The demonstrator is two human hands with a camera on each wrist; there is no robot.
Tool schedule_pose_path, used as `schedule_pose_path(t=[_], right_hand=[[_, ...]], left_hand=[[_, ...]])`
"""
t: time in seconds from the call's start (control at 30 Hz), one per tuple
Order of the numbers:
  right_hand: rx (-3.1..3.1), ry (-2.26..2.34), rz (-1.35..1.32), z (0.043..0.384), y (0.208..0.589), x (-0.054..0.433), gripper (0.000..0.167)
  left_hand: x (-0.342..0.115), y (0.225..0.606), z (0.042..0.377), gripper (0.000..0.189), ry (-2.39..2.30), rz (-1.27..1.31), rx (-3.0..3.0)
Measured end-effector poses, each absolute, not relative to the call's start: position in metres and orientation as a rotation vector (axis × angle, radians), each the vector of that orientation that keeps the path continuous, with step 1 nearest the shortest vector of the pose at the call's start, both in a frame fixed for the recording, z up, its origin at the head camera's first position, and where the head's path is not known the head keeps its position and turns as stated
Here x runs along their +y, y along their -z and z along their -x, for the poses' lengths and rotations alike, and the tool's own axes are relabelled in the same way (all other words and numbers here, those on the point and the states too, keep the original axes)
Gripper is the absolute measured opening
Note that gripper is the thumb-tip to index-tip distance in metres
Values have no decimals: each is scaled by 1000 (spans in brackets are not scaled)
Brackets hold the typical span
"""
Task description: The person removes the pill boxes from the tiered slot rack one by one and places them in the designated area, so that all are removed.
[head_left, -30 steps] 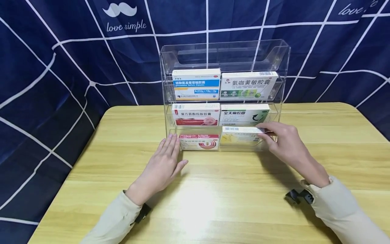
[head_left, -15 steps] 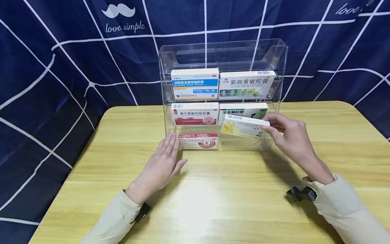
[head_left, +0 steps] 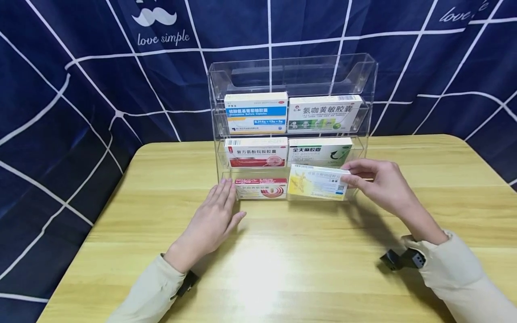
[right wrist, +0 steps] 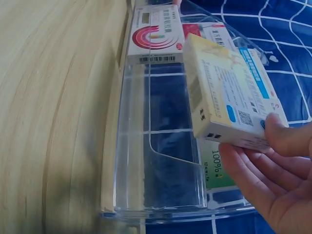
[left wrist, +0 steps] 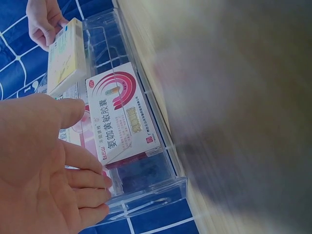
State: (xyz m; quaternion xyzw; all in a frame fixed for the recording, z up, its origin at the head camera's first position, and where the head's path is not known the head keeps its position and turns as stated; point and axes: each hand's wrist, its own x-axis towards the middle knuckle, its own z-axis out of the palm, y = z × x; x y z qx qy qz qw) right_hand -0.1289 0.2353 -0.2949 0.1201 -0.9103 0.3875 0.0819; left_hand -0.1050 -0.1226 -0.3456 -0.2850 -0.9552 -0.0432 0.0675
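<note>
My right hand pinches the right end of a yellow-and-white medicine box, thumb in front and fingers behind. In the right wrist view this box is held clear of the rack's bottom pocket, tilted. The clear acrylic rack stands on the table. At its lower left side rests my left hand, fingers straight and together, thumb apart, touching the edge. Beside those fingers a red-and-white medicine box sits in the bottom left pocket; the left wrist view shows this box close up.
Above are a red-and-white box and a green-and-white box in the middle tier. A blue-and-white box and another green-and-white box fill the tier over them. A dark blue checked cloth hangs behind the wooden table.
My right hand has lifted the yellow-and-white box out of the bottom right pocket and brought it forward, its front turned up more. The left hand stays at the rack's side.
</note>
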Motion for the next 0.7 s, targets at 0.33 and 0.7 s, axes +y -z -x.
schedule_pose_path(t=[0.33,0.7], right_hand=[[-3016,-1350,-444,134,300,240,23],[-3186,-1467,-453,134,307,240,22]], left_hand=[[-124,346,105,65,135,861,-2871],[-123,346,105,65,115,869,-2850]])
